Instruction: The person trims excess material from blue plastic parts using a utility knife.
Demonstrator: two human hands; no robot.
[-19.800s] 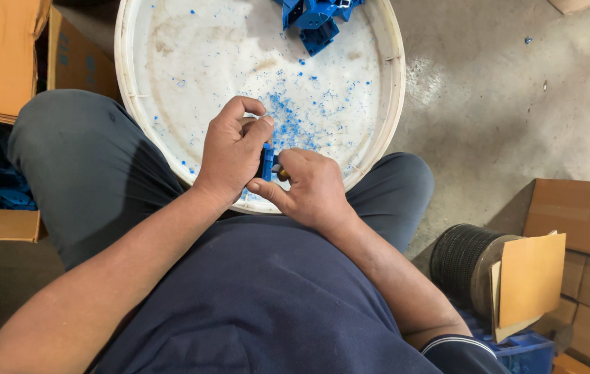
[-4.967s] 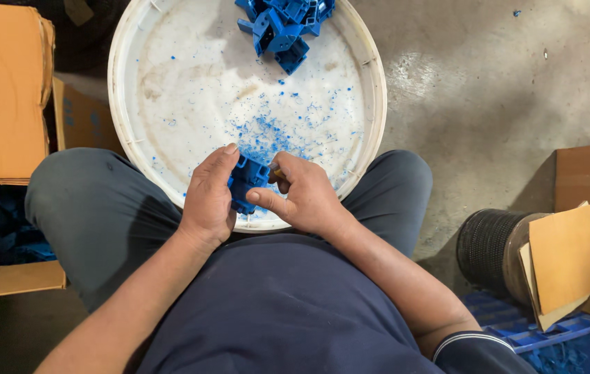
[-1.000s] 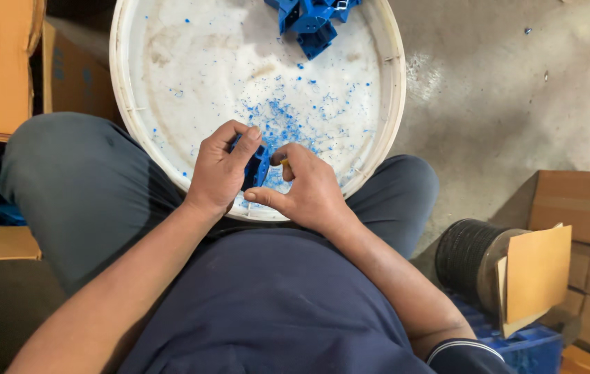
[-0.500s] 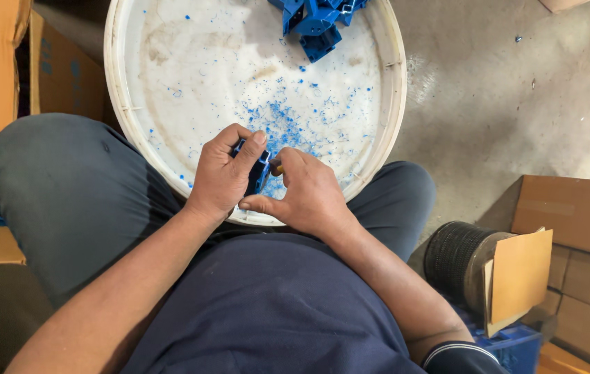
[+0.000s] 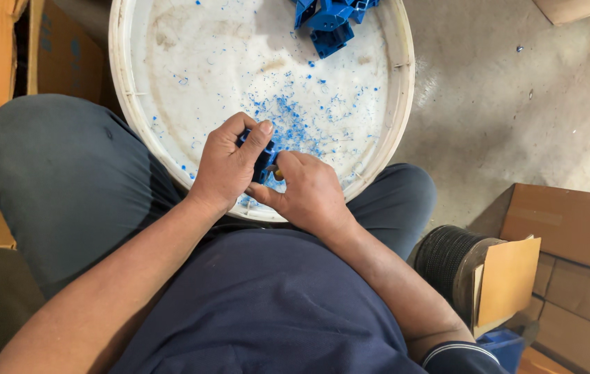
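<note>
A: Where is the small blue plastic part (image 5: 261, 161) found at this moment?

B: It is held between both hands, just over the near rim of the round white tray (image 5: 392, 138) that is rested across the lap. The left hand (image 5: 229, 163) is clenched around it, with the thumb pressed on top, so most of the part is hidden. The right hand (image 5: 309, 194) is closed as well, and something small with a yellowish end is pinched against the part; whether it is a tool cannot be told.

A: How is the part judged to handle?

B: It is judged to be light and stiff, as moulded plastic. Blue shavings (image 5: 288, 125) are scattered on the tray just beyond the hands, so the edges can be taken as thin and easily chipped. A hard squeeze on thin walls is better avoided.

A: Where should it be taken?

B: By the solid body, with the fingers wrapped around the sides, as is done now by the left grip. The edge under work is left free toward the right hand.

A: What else is seen?

B: A pile of similar blue parts (image 5: 329, 17) is lying at the far side of the tray, well apart from the hands. Cardboard boxes (image 5: 565, 221) are placed on the concrete floor (image 5: 516, 104), and a black roll (image 5: 447, 260) is standing beside the right knee.
</note>
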